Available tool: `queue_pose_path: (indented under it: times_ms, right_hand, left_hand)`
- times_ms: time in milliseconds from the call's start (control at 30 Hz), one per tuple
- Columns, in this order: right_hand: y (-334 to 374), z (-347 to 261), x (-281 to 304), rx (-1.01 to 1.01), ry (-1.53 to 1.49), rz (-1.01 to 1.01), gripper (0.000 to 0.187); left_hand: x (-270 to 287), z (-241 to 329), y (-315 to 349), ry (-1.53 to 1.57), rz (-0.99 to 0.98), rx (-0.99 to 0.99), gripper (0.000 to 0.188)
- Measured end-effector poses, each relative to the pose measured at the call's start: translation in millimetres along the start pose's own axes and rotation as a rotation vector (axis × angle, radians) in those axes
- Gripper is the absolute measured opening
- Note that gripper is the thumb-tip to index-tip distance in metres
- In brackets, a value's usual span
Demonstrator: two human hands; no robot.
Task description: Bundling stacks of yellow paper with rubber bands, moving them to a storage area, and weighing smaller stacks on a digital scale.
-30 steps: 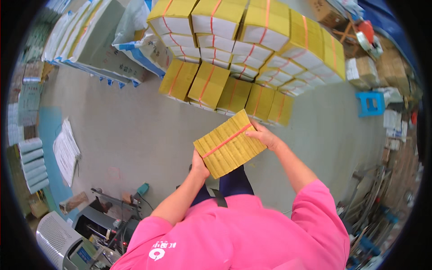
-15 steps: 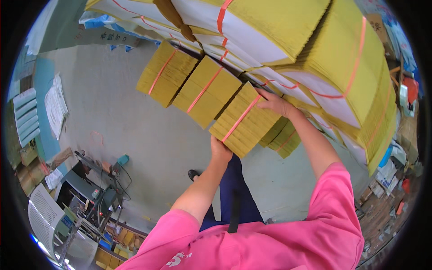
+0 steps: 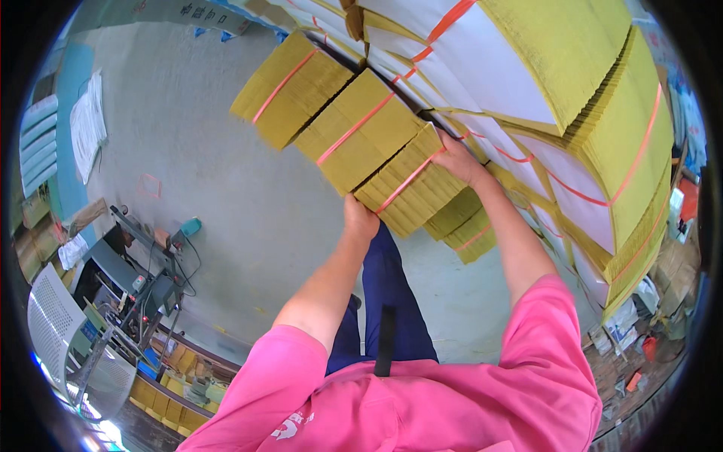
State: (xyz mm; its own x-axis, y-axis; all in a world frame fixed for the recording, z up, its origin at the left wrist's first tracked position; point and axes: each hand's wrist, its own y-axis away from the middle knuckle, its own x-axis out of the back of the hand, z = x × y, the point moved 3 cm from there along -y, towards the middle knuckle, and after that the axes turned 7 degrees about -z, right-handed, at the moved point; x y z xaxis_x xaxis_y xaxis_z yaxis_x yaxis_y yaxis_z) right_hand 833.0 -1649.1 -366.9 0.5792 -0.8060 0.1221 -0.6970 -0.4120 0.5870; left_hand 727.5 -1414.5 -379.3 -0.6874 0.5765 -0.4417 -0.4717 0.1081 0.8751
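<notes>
Between my two hands is a bundle of yellow paper sheets [image 3: 407, 197], tied round with a pink strap. My left hand [image 3: 361, 218] grips its near-left end, with the fingertips partly hidden below. On the opposite end, beside the tall stack, my right hand [image 3: 459, 161] presses with its thumb near the strap. That bundle lies close against a second strapped yellow bundle [image 3: 350, 135]. Farther left in the same row sits a third yellow bundle [image 3: 282, 87].
A tall stack of white-sided yellow bundles [image 3: 542, 173] rises along the right. Lower yellow bundles [image 3: 468, 233] sit beneath my right forearm. A grey machine [image 3: 147, 264] and a perforated metal chair [image 3: 56, 309] stand at the lower left. White sheets [image 3: 89, 124] lie at the far left.
The bundle in my hands has moved up against the middle bundle, and the gap between them has narrowed. My view has shifted, bringing the tall stack lower and further right.
</notes>
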Motion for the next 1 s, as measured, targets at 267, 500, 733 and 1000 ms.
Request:
queue_pose_path:
  times_ms: [267, 500, 733, 1000]
  right_hand:
    - [95.2, -34.4, -63.9, 0.098, 0.393, 0.779, 0.053]
    - [279.4, 64.8, -273.2, -0.582, -0.001, 0.146, 0.031]
    - [326.8, 106.5, -424.0, -0.375, 0.975, -0.433, 0.039]
    - [77.3, 13.0, -606.2, 0.229, 1.010, -0.839, 0.034]
  left_hand:
    - [150.0, 32.7, 123.8, -0.528, 0.256, 0.081, 0.070]
    - [374.4, 82.0, 307.9, -0.852, 0.480, 0.187, 0.072]
    - [546.6, 68.9, 433.9, -0.669, 0.418, -0.024, 0.058]
    - [700.9, 43.5, 564.0, -0.608, 0.577, -0.382, 0.055]
